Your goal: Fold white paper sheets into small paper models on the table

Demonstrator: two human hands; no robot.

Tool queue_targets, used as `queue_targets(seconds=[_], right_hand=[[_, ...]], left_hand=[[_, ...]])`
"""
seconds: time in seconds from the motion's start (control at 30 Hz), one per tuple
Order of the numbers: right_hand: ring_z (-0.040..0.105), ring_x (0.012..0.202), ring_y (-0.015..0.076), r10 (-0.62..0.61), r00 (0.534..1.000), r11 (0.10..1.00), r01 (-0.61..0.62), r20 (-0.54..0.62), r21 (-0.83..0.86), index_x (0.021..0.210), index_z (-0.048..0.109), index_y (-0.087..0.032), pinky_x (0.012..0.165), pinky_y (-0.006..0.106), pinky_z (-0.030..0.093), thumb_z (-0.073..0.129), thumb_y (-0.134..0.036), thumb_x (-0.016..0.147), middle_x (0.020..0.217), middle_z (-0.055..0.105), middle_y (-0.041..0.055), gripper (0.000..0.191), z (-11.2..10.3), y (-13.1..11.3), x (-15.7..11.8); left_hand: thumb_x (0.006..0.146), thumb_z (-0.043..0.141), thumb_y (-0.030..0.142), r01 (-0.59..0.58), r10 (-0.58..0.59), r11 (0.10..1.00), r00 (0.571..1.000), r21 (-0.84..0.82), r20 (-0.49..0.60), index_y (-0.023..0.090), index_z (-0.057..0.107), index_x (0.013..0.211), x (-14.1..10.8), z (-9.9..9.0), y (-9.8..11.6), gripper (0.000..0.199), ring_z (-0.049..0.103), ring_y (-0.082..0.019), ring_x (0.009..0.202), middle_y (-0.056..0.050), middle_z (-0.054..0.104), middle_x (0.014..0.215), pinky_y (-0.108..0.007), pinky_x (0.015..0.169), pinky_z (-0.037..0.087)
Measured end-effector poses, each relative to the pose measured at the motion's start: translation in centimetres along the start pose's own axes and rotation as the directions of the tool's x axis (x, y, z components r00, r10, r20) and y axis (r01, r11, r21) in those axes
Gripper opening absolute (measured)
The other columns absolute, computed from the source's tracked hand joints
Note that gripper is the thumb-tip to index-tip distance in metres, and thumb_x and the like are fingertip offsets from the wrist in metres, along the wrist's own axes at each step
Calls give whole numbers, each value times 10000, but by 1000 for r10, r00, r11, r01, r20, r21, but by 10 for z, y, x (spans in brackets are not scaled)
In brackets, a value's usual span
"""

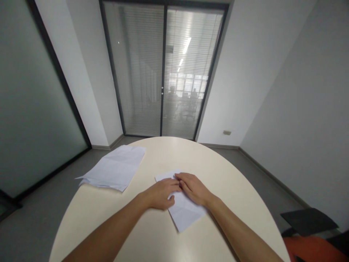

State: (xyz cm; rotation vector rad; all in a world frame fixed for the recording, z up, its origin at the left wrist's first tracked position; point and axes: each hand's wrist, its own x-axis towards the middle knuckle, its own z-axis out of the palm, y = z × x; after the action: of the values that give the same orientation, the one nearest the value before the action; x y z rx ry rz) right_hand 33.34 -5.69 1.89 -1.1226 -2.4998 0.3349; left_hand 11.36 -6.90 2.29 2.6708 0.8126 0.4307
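A folded sheet of white paper (184,213) lies on the round table in front of me, with a crease across its near part. My left hand (161,193) rests on its left side, fingers stretched toward the middle and thumb apart. From the right, my right hand (195,188) lies flat over the upper part of the sheet, its fingers extended. The fingertips of both hands meet near the middle of the paper and hide part of it. Neither hand is closed around anything.
A stack of creased white sheets (117,165) lies at the table's left, partly overhanging the edge. The pale round table (223,182) has a curved rim. A black and red chair (311,225) stands at lower right. Glass doors with blinds (136,72) are beyond the table.
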Motion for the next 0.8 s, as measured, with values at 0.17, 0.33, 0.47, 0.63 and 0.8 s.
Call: queue_targets(seconds=[0.17, 0.33, 0.47, 0.63, 0.8], right_hand=[[290, 1482, 261, 99, 986, 995, -98, 134, -8, 1476, 475, -225, 1205, 523, 210, 185, -450, 1054, 1558, 422, 46, 559, 2, 12, -3], [227, 1504, 275, 169, 976, 986, -165, 137, -40, 1516, 413, -246, 1205, 542, 186, 205, -458, 1050, 1586, 365, 32, 552, 1, 21, -1], [264, 1489, 291, 203, 977, 974, -195, 61, -117, 1475, 479, -233, 1195, 555, 201, 312, -408, 1032, 1551, 431, 50, 504, -1, 24, 1], [516, 1315, 250, 38, 998, 995, -42, -44, -89, 1322, 631, -216, 1140, 457, 359, 374, -313, 1010, 1364, 629, 79, 416, -11, 11, 0], [432, 1403, 244, -84, 994, 994, 79, 63, 79, 1498, 438, -195, 1178, 444, 345, 393, -412, 1020, 1524, 465, 99, 527, -8, -2, -4]], left_hand=[[828, 559, 179, -59, 60, 998, 998, -22, 16, 277, 653, 1249, 3, -2, 15, 443, 470, -249, 1336, -58, 530, 1429, -400, 1182, 321], [824, 685, 456, -23, 23, 1000, 999, -4, 41, 258, 584, 1308, 0, 2, 16, 532, 402, -309, 1399, -107, 463, 1488, -539, 1212, 211], [856, 637, 529, 13, -15, 999, 997, 34, 70, 289, 484, 1420, -1, 9, 12, 632, 269, -355, 1478, -95, 376, 1570, -606, 1207, 155], [956, 501, 470, 160, -161, 983, 987, 94, 2, 327, 451, 1455, 2, 17, 2, 522, 255, -323, 1491, -47, 363, 1591, -592, 1197, 203], [995, 416, 386, 294, -282, 946, 954, 138, -100, 277, 459, 1456, 5, 21, -9, 475, 315, -274, 1471, -59, 401, 1571, -533, 1193, 254]])
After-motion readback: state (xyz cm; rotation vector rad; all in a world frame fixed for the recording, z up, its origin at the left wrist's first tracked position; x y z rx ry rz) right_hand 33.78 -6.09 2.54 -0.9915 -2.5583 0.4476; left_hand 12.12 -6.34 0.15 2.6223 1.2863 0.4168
